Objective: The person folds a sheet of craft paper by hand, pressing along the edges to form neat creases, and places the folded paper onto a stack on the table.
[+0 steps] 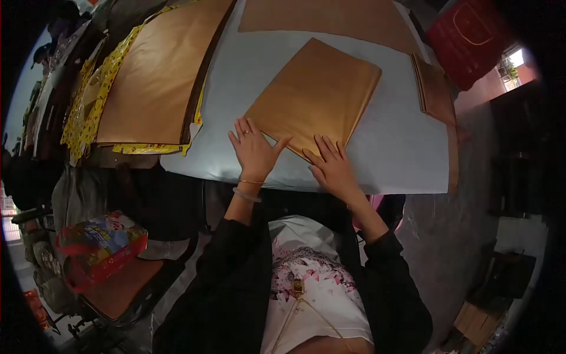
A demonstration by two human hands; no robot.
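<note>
A golden-brown folded sheet (321, 88), shiny like paper or thin film, lies at an angle on the pale blue-white table covering (407, 159). Its right side shows a rounded fold. My left hand (254, 152) is spread at the sheet's near left corner, its fingertips at the edge and its thumb pointing right. Along the near edge, my right hand (335, 168) lies with its fingers extended flat on the sheet. Neither hand is wrapped around anything. A ring and bracelets show on the left.
Left of the sheet is a stack of large brown sheets (159, 76) on torn yellow wrapping (106, 88). Another brown sheet (324, 17) lies at the back. Folded brown pieces (435, 88) sit at the right edge, near a red bag (469, 41). A chair (127, 286) holds a red printed bag (109, 248).
</note>
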